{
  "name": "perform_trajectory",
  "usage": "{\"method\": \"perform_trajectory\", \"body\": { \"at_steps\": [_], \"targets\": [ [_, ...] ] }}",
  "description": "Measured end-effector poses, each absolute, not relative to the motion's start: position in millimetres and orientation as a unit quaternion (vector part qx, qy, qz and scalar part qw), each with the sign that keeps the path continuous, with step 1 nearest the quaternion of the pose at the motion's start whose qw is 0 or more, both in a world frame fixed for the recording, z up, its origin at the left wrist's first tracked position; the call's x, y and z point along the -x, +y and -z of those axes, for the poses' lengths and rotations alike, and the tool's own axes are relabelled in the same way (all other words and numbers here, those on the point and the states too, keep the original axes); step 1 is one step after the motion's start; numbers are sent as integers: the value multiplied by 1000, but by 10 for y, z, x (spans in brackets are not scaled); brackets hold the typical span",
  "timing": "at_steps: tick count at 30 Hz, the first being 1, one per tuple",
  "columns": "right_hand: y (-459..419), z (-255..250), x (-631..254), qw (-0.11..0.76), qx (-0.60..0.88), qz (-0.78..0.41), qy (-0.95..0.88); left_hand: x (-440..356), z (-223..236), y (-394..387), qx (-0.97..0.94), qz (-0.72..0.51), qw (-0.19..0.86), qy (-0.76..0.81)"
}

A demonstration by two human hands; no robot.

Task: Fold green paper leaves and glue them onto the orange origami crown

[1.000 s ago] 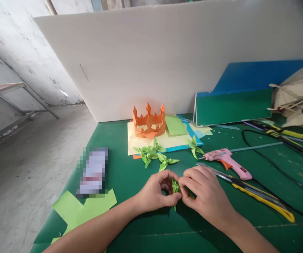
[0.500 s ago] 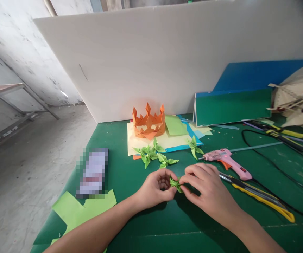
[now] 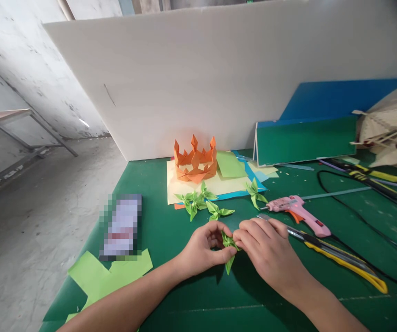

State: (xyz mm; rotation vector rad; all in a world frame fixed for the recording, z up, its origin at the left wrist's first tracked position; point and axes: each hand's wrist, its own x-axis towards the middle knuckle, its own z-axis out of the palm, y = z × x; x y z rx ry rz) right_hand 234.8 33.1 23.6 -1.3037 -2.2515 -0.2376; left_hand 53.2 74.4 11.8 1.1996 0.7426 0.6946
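Between my two hands is a small green origami flower (image 3: 228, 244), one pointed petal hanging down toward the table. My left hand (image 3: 207, 246) grips its left side between thumb and fingers. On its right side, my right hand (image 3: 260, 244) pinches a petal, with fingers curled and their tips partly hidden. Just beyond my hands, several finished green paper flowers (image 3: 194, 203) lie grouped, and another paper flower (image 3: 255, 193) lies apart on the right. Behind them an orange paper crown (image 3: 195, 171) stands on cream paper (image 3: 184, 190).
To the right are a pink glue gun (image 3: 298, 210) with a black cord and a yellow utility knife (image 3: 343, 263). A blurred-out phone-like object (image 3: 124, 226) and green paper sheets (image 3: 104, 279) lie left. A white board (image 3: 191, 83) stands upright behind the green table (image 3: 198, 299).
One petal of the held flower now points downward below my left thumb. My right hand's fingers have closed in more tightly at the flower's right side.
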Motion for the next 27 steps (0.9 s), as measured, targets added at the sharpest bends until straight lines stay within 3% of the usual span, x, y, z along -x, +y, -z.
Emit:
{"method": "perform_trajectory", "body": {
  "at_steps": [27],
  "targets": [
    [347, -335, -2393, 303, 511, 11, -804, -571, -167, 763, -467, -330, 730, 374]
  ]
}}
